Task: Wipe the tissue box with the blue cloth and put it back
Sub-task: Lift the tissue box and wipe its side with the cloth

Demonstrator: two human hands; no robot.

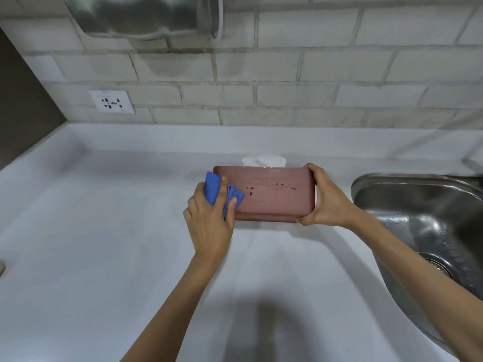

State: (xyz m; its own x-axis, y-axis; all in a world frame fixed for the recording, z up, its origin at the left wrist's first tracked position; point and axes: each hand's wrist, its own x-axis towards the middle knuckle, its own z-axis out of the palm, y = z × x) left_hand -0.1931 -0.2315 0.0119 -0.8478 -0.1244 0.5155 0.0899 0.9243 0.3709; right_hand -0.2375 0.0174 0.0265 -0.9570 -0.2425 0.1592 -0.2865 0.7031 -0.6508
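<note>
Blue cloth [213,190] in left hand [209,220] touches tissue box [274,194].

white counter [104,231], steel sink [418,205], wall socket [111,102]

A pale white surface [104,231] meets a grey-white brick-tile wall [287,74] carrying a white socket plate [111,101], with a steel sink [431,218] set in at right and a shiny metal fixture [141,14] mounted above

Both forearms are bare up to the frame's lower edge, with no sleeves showing, and the left hand [209,226] and right hand [326,202] seemingly carry no rings.
</note>
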